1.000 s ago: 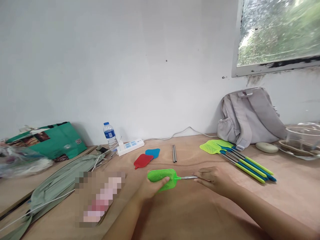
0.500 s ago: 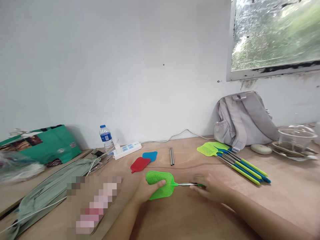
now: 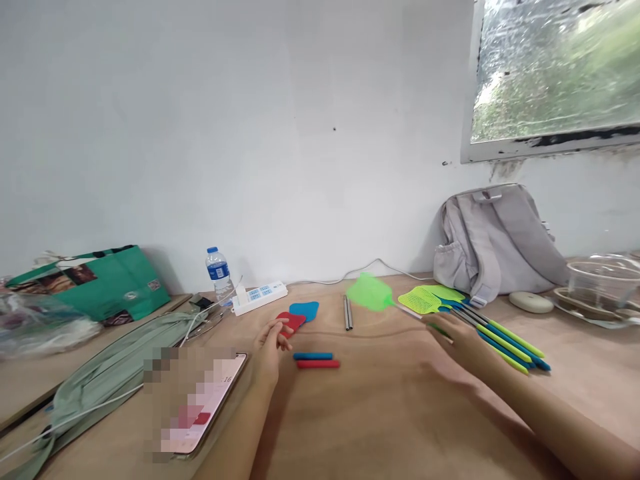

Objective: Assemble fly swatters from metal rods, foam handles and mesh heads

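Observation:
My right hand (image 3: pixel 457 338) grips the handle of a green fly swatter (image 3: pixel 371 293), whose mesh head is lifted off the wooden table (image 3: pixel 375 413) and blurred, close to a pile of finished swatters (image 3: pixel 480 320). My left hand (image 3: pixel 270 340) is open, fingers spread, beside a red swatter head (image 3: pixel 291 321) and a blue swatter head (image 3: pixel 305 310). A blue handle (image 3: pixel 313 356) and a red handle (image 3: pixel 318 364) lie side by side just right of that hand. Two metal rods (image 3: pixel 347 311) lie further back.
A grey backpack (image 3: pixel 495 240) leans on the wall at right, with a clear plastic container (image 3: pixel 603 280) beyond it. A power strip (image 3: pixel 260 295), water bottle (image 3: pixel 219 270), green bag (image 3: pixel 100 280), grey-green cloth (image 3: pixel 105 373) and a phone (image 3: pixel 200 407) sit at left.
My right hand has carried the green swatter up and right toward the pile. My left hand has let go of its head and moved left; the blue and red handles are now uncovered.

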`<action>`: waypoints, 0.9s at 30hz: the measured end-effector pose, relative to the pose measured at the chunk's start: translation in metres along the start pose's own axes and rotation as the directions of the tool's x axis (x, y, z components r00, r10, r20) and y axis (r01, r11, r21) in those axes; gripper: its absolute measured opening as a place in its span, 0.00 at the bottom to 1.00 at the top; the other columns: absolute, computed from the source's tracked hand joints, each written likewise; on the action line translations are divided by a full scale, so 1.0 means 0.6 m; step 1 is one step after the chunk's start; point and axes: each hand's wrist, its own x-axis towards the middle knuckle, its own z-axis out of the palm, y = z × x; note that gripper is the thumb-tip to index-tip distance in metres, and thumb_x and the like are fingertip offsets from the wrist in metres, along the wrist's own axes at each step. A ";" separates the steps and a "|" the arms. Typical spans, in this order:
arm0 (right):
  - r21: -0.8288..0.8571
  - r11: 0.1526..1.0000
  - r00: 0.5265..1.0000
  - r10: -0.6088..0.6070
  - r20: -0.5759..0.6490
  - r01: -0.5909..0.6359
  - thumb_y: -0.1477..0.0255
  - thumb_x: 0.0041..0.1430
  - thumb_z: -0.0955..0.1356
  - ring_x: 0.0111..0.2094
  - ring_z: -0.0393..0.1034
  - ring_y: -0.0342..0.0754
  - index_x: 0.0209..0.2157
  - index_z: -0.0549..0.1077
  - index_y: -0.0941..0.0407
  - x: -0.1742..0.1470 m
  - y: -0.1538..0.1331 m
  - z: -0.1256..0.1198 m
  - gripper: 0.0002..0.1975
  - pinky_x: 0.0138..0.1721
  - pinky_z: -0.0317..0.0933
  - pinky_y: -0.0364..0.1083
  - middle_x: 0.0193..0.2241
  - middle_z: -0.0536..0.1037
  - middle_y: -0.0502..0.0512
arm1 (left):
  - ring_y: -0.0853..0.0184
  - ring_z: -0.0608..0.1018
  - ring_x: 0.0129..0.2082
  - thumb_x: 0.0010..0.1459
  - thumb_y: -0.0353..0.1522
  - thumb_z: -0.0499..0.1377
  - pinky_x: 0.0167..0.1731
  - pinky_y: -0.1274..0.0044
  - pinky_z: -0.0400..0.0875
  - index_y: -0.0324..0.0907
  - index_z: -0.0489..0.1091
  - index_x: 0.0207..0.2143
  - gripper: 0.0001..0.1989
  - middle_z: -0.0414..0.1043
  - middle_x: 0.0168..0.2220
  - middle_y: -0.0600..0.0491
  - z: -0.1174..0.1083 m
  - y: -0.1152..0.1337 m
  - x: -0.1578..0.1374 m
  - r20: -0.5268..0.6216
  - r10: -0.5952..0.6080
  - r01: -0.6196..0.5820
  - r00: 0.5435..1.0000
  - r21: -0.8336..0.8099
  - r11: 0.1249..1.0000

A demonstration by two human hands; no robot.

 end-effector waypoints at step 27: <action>-0.281 0.960 0.955 0.084 0.283 -0.001 0.76 0.53 0.60 0.42 0.63 0.52 0.35 0.73 0.54 0.011 -0.053 0.044 0.13 0.44 0.55 0.49 0.39 0.72 0.57 | 0.72 0.65 0.17 0.47 0.36 0.49 0.19 0.80 0.59 0.41 0.66 0.22 0.11 0.63 0.19 0.58 -0.016 -0.014 0.012 -0.005 0.167 -0.142 0.986 0.496 0.857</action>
